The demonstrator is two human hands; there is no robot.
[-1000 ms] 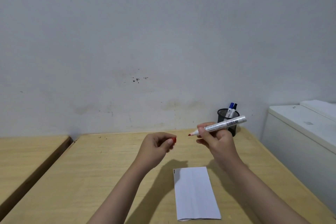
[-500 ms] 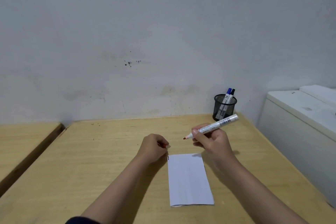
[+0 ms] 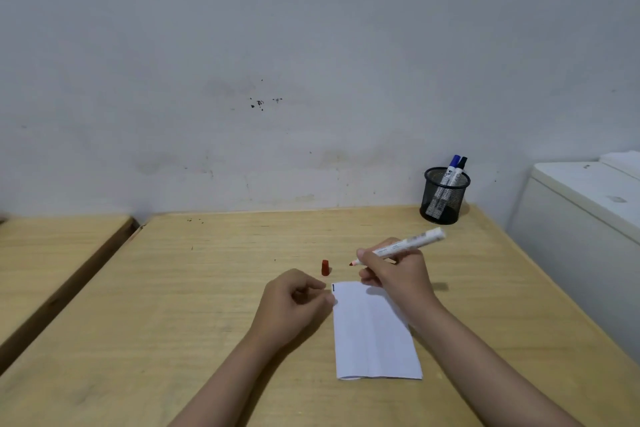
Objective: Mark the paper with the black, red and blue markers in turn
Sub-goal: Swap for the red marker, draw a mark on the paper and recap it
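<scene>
The red step is in hand. The right hand point(image 3: 398, 274) grips the red marker point(image 3: 398, 248) in a writing hold, cap off, its red tip pointing left and hanging above the table point(image 3: 173, 288) just beyond the far edge of the paper point(image 3: 374, 333), not yet touching it. The red cap point(image 3: 325, 268) stands upright on the table, just beyond the paper's far left corner. The left hand point(image 3: 294, 302) is loosely curled with nothing in it, its fingertips at the paper's far left corner; whether they press the sheet down I cannot tell.

1 short black stroke point(image 3: 333, 287) sits at that far left corner, so the black step looks done. No red mark shows on the sheet.

The next move, as I judge it, calls for bringing the tip down and nearer onto the paper, right of the black stroke, with the left hand steadying the sheet. After that come recapping and the blue step.

Count: 1 sheet of paper, 3 markers, 1 loose cap, 1 mesh pen cup point(image 3: 445, 196). The cup stands at the far right of the table and holds 2 of the markers, the blue marker point(image 3: 452, 168) and the black marker point(image 3: 460, 166), both capped.
</scene>
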